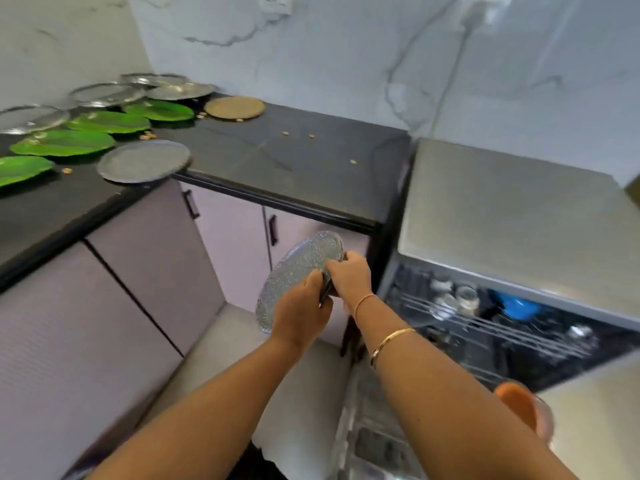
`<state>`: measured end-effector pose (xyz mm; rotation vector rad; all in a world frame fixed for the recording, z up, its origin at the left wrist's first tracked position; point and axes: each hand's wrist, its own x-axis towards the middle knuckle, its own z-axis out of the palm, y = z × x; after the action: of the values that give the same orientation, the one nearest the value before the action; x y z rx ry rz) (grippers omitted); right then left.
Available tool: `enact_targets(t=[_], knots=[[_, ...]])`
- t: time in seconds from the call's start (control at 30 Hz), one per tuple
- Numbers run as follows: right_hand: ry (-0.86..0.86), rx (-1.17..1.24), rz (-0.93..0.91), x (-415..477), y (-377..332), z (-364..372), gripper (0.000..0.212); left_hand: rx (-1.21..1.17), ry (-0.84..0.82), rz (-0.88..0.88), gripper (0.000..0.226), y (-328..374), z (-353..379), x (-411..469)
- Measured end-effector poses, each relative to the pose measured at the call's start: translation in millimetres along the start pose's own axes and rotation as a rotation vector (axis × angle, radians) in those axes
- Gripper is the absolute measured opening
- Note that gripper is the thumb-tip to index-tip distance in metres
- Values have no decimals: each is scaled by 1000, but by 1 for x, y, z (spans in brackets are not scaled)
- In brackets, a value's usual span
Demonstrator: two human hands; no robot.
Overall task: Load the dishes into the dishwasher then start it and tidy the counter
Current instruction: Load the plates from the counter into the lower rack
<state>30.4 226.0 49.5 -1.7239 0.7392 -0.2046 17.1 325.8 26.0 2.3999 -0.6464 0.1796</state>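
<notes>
Before the cabinets, glittery plate tilted up-right; left hand, right hand pinching its rim

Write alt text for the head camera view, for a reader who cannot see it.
The left hand and right hand grip a tilted glittery silver plate beside the open dishwasher. Green plates, silver plates and crumbs lie on the black counter behind.

A home kitchen: a dark stone counter under a marble-veined wall, lilac cabinet doors below, green plates laid out, and an open dishwasher with racks.
</notes>
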Motion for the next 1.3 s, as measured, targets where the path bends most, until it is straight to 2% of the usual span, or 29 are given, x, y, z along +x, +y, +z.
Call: enact_targets(t=[0.1,0.17,0.3,0.4,0.57,0.73,0.87,1.0,1.17,1.3], knots=[[117,-183,-16,-24,40,-77,8,-130,-103,-23,19,62,40,-43],[158,-269,12,-39,68,-121,13,-197,-192,-4,19,95,65,-69],[219,-350,120,-60,121,-185,9,-215,-393,177,22,138,105,-99],[282,-386,239,-68,160,-221,9,-187,-459,389,29,156,137,-103],[417,-554,361,-61,221,-259,25,-132,-720,341,34,151,208,-104],[561,-628,279,-25,300,-286,23,-31,-789,369,36,137,294,-104],[436,-669,322,12,362,-307,35,30,-803,325,39,124,366,-103],[418,-775,298,45,414,-320,32,105,-788,302,40,116,434,-103],[437,-882,251,67,460,-336,27,212,-864,322,41,113,504,-108],[442,-915,231,80,480,-349,26,292,-937,326,56,110,549,-122]])
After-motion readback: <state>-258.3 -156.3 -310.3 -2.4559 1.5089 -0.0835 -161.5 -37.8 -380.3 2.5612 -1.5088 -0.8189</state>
